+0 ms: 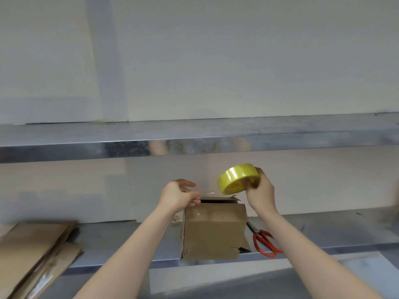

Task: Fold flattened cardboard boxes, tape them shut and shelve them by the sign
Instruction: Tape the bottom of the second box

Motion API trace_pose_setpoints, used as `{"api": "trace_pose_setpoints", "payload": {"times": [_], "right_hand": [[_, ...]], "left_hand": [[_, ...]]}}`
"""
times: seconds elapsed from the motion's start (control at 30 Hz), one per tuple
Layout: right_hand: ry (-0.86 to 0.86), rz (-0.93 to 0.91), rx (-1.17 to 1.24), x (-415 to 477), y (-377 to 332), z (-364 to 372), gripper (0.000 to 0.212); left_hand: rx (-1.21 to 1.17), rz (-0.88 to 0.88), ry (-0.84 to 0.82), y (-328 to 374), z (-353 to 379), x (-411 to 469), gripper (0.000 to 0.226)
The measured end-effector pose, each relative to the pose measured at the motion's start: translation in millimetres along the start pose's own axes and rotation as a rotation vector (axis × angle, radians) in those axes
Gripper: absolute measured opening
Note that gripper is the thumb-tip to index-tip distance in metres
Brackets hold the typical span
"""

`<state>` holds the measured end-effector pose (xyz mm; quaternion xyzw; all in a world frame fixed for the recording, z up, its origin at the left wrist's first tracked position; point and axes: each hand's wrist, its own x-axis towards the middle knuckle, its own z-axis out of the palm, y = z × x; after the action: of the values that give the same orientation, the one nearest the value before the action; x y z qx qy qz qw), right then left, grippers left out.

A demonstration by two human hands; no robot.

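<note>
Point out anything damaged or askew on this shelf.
The cardboard box looks rough: its bottom right corner is torn, with a flap sticking out, and its left edge is ragged. The red scissors lie beside it with their handles jutting past the shelf edge. Nothing else stands out.

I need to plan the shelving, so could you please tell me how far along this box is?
The cardboard box is folded up. The right hand holds the tape roll; the left hand pinches its pulled end. Sealing, cutting with the scissors and the flattened boxes remain.
</note>
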<state>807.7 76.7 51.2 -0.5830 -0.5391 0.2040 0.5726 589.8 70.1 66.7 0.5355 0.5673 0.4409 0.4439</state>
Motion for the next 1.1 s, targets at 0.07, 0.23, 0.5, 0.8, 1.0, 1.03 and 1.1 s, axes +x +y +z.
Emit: {"api": "trace_pose_setpoints", "payload": {"times": [0.07,0.23,0.5,0.8,1.0,1.03,1.1], "right_hand": [[0.016,0.009,0.021,4,5,-7,0.031],[0.031,0.231,0.033,8,18,-3,0.012],[-0.064,0.598,0.611,10,23,21,0.037],[-0.275,0.42,0.192,-6,57,28,0.024],[-0.229,0.397,0.055,-6,64,29,0.029],[-0.232,0.395,0.026,-6,67,31,0.023],[-0.23,0.372,-0.038,-7,69,34,0.01]], "left_hand": [[-0.021,-0.038,0.023,-3,-16,3,0.019],[-0.114,-0.189,-0.017,-11,-32,3,0.008],[-0.207,-0.102,-0.004,-19,-14,1,0.007],[0.007,-0.145,0.053,-56,4,9,0.008],[-0.102,-0.195,0.218,-57,7,14,0.007],[-0.137,-0.207,0.236,-58,7,15,0.008],[-0.232,-0.246,0.294,-61,7,16,0.008]]}}
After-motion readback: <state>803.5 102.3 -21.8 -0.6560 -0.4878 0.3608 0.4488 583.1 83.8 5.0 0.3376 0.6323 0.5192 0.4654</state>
